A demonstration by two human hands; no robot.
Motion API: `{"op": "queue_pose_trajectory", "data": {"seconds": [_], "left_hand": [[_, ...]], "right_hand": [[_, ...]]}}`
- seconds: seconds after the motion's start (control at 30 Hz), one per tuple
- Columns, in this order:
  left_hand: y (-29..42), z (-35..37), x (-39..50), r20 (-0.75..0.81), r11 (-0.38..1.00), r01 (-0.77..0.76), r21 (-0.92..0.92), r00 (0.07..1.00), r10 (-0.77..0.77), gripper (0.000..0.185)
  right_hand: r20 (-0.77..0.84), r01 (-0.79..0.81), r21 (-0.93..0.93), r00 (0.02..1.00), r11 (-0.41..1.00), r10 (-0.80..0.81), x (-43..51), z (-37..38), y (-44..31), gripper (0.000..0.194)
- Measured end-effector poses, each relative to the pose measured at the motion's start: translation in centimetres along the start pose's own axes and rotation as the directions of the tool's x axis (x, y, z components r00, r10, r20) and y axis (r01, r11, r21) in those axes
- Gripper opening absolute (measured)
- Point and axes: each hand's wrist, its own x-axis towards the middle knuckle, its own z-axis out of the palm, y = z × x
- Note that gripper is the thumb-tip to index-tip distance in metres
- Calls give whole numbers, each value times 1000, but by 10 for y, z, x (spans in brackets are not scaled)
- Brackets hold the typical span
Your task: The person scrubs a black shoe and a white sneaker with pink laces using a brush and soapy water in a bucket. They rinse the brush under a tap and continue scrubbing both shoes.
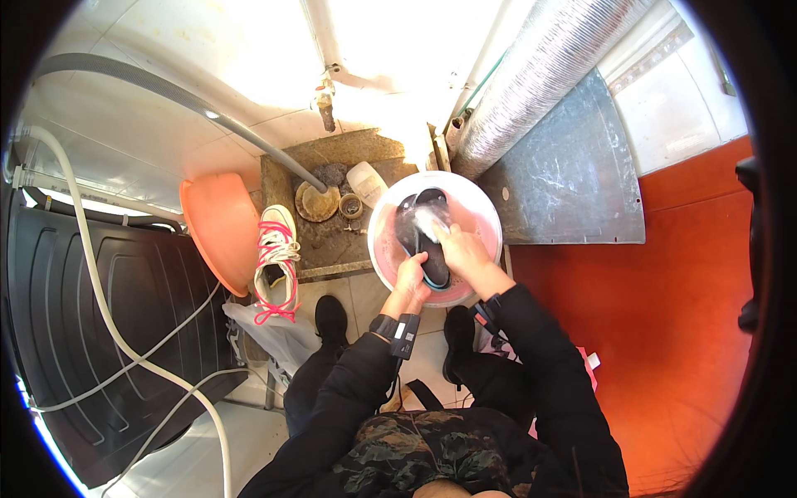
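Observation:
A dark slipper with a light blue edge (437, 267) lies over a white basin (496, 218) of pinkish, sudsy water. My left hand (412, 279) grips the slipper near its lower end, thumb on top. My right hand (462, 250) is closed around a white, blurred object, probably a brush (429, 223), pressed against the slipper's upper part. A second dark piece of footwear (406, 224) seems to lie beside it in the basin. Left of the basin stands a cream sneaker with pink laces (278, 255).
An orange basin (218, 227) leans beside the sneaker. Behind are a stone drain trough (333, 264) with a grey hose (249, 134) and a plastic bottle (367, 183), and a tap (324, 103). A metal sheet (573, 180) and foil duct (542, 81) stand to the right.

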Motion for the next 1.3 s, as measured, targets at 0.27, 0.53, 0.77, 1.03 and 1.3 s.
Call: {"op": "queue_pose_trajectory", "data": {"seconds": [0.27, 0.53, 0.77, 1.03, 1.3], "left_hand": [[17, 2, -10, 31, 977, 111, 180, 992, -119, 40], [24, 2, -2, 24, 997, 81, 8, 996, -81, 34], [15, 9, -4, -18, 997, 69, 36, 997, -68, 51], [12, 10, -9, 165, 959, -143, 245, 981, 104, 51], [-3, -2, 28, 106, 975, -43, 218, 994, 20, 35]], "right_hand": [[-123, -154, 109, 978, 982, 167, 5, 9, 7, 51], [101, -88, 330, 993, 940, 58, -48, -16, -4, 40], [-8, 69, 230, 998, 971, -69, -78, -8, -25, 42], [58, -77, -36, 995, 996, 79, 9, 19, 14, 48], [-66, 5, 135, 998, 991, 4, -17, 4, 10, 46]]}}
